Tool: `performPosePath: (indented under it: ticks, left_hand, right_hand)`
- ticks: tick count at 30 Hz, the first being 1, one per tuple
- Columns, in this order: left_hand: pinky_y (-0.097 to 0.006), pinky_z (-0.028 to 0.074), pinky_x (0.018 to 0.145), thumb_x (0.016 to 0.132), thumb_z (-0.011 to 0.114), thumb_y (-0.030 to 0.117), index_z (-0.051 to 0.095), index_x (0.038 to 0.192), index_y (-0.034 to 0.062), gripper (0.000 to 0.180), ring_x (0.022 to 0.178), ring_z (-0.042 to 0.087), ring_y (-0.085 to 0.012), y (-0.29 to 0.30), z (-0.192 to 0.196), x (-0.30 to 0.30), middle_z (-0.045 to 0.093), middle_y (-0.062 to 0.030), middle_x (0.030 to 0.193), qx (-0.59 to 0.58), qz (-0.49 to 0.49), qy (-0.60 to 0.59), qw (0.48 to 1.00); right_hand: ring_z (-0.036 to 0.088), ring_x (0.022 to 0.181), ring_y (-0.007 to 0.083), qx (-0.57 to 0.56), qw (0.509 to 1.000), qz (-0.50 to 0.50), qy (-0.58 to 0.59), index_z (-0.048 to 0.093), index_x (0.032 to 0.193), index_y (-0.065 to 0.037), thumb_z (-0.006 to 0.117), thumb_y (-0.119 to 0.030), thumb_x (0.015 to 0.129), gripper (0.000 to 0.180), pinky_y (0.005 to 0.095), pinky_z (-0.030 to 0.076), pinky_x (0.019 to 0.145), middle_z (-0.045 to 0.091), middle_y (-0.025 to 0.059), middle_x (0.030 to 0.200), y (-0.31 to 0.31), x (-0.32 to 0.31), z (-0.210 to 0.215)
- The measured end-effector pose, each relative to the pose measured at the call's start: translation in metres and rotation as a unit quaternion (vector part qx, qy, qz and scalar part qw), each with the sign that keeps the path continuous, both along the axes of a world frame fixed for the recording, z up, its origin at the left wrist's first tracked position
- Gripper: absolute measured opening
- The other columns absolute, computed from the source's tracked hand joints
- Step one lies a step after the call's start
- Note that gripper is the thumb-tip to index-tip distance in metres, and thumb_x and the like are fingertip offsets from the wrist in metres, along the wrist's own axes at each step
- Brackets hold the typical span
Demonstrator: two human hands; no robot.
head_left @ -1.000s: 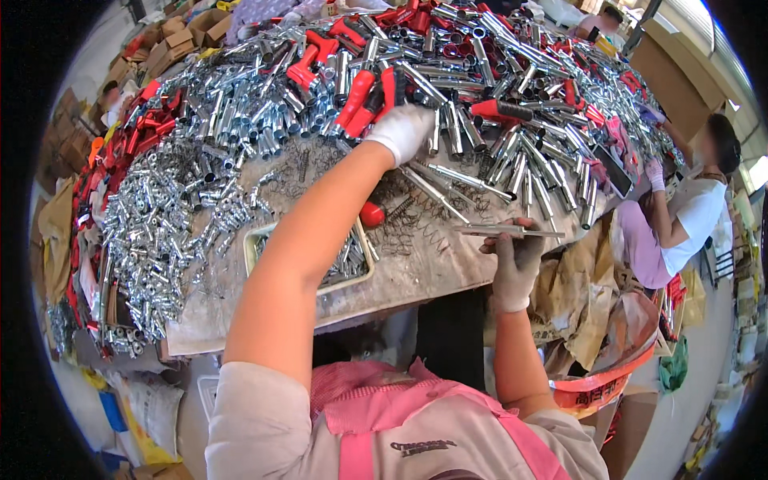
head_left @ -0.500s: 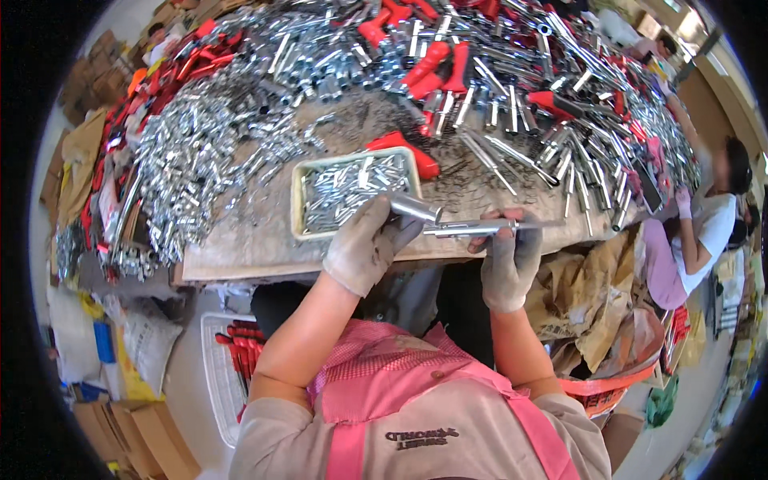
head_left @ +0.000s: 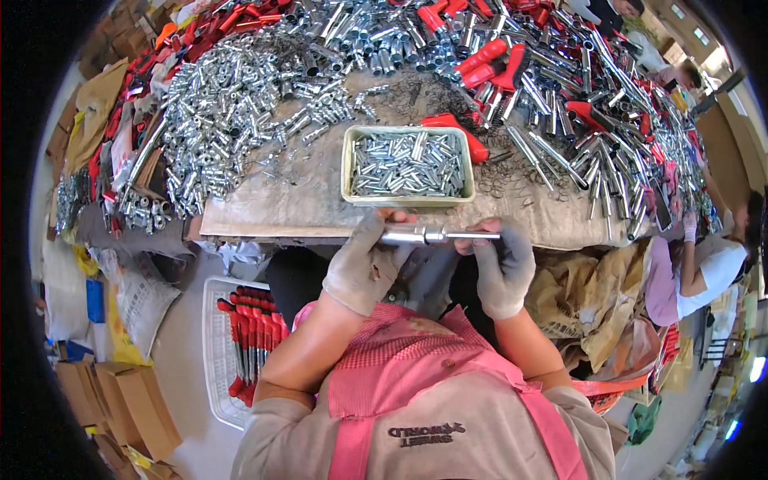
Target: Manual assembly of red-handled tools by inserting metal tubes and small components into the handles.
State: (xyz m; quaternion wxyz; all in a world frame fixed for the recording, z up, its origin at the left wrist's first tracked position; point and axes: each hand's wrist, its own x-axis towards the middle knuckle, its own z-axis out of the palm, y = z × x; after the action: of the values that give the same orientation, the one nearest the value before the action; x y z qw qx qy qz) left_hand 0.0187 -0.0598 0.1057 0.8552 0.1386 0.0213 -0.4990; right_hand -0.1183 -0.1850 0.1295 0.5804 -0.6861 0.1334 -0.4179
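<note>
In front of my waist, by the table edge, my left hand (head_left: 356,268), in a pale soiled glove, is closed around a wide shiny metal tube (head_left: 410,234). A slim metal rod (head_left: 474,235) sticks out of the tube's right end, in line with it. My right hand (head_left: 506,270), gloved with some fingertips bare, pinches the rod's free end. How far the rod goes inside the tube is hidden. Just beyond my hands, a cream plastic tray (head_left: 349,164) holds many short silvery pins (head_left: 408,164).
Small metal fittings (head_left: 212,120) heap at the left; red handles (head_left: 482,64), rods and tubes pile at the back and right. Thin springs lie behind the tray. A white basket (head_left: 212,352) of red-handled tools stands lower left. A co-worker (head_left: 712,264) sits at the right.
The tube, tilted and apart from the rod's line before, now lies level and in line with it. My hands have come slightly lower in front of the tray. The whole view has shifted.
</note>
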Motion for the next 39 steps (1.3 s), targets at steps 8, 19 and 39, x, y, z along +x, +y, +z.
performPosePath:
  ticks: [8,19,39]
  left_hand:
    - [-0.036,0.048,0.09,0.096,0.047,0.022,0.05,0.115,0.002,0.028,0.108,0.056,-0.0211,0.021,0.009,0.012,0.058,-0.009,0.114,0.012,0.09,0.008,0.996]
    - [-0.036,0.05,0.084,0.098,0.041,0.024,0.047,0.108,0.0002,0.026,0.106,0.055,-0.021,0.014,0.03,0.013,0.054,-0.0054,0.099,0.036,0.124,-0.024,0.991]
    - [-0.041,0.043,0.089,0.098,0.041,0.033,0.044,0.102,0.0057,0.028,0.081,0.05,-0.0187,0.0,0.022,0.008,0.047,-0.0043,0.084,0.034,0.199,0.016,0.979]
  right_hand:
    - [0.065,0.067,0.0244,-0.31,0.949,0.001,-0.053,0.06,0.097,0.004,0.057,0.013,0.071,0.027,0.0294,0.052,0.058,0.064,0.0134,0.079,0.022,0.013,0.012]
    - [0.06,0.059,0.0275,-0.354,0.924,0.085,-0.116,0.056,0.109,0.004,0.069,0.007,0.065,0.046,0.0338,0.049,0.05,0.061,0.0138,0.077,0.024,0.021,0.005]
    - [0.063,0.059,0.0234,-0.341,0.927,0.0,0.154,0.059,0.093,-0.001,0.064,0.004,0.075,0.019,0.0318,0.048,0.051,0.063,0.011,0.071,0.02,-0.002,0.023]
